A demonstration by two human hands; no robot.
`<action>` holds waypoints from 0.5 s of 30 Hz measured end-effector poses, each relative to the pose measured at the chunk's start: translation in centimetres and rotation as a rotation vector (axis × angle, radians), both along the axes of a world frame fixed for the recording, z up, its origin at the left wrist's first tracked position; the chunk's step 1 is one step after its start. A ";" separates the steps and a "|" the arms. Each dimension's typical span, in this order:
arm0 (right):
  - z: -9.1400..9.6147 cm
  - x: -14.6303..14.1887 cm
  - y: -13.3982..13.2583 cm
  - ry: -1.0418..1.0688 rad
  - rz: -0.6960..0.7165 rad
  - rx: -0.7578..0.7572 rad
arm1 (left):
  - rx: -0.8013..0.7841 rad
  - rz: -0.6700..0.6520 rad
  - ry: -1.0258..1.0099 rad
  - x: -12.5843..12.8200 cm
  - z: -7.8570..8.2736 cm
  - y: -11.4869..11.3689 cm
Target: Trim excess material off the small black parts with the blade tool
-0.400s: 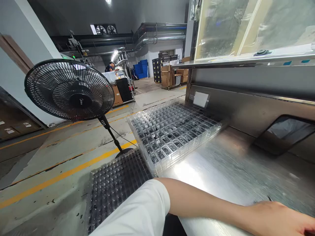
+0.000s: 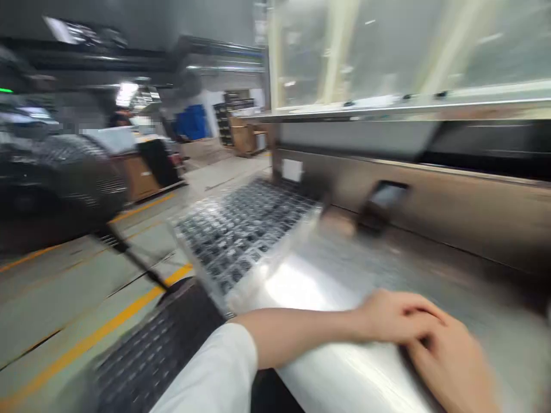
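Two bare hands meet on a steel bench (image 2: 327,281), low and right of centre. The left hand (image 2: 398,318), on a forearm reaching across from a white sleeve (image 2: 210,376), lies knuckles up with fingers curled. The right hand (image 2: 456,367) comes up from the bottom edge and touches it; its wrist is cut off by the frame. Motion blur smears both, so whether anything is pinched between them cannot be told. Well to the left on the bench lies a clear tray (image 2: 245,229) of small dark parts, too blurred to identify. A dark tray (image 2: 150,355) sits below the bench edge. A fan (image 2: 64,172) stands on the floor at far left.
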State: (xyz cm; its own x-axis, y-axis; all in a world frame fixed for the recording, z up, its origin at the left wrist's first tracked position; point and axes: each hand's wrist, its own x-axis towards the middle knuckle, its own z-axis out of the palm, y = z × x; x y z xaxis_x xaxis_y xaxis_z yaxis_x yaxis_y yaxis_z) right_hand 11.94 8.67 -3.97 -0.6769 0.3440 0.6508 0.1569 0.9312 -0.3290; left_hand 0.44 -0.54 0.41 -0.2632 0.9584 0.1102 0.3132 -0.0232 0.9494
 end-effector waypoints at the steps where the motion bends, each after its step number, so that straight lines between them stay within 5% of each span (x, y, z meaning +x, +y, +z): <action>1: 0.6 0.7 -1.1 -0.003 0.018 -0.025 | 0.030 0.012 -0.034 0.4 0.3 -0.5; 3: 1.8 1.2 -2.9 -0.012 0.007 -0.121 | 0.119 0.031 -0.069 0.7 0.3 -1.0; 9: 2.7 1.2 -3.4 -0.104 -0.231 -0.074 | 0.221 -0.037 -0.137 0.2 -1.2 0.4; 15: 3.9 1.8 -4.1 -0.002 -0.221 -0.042 | 0.291 0.039 -0.110 1.1 -1.3 -0.5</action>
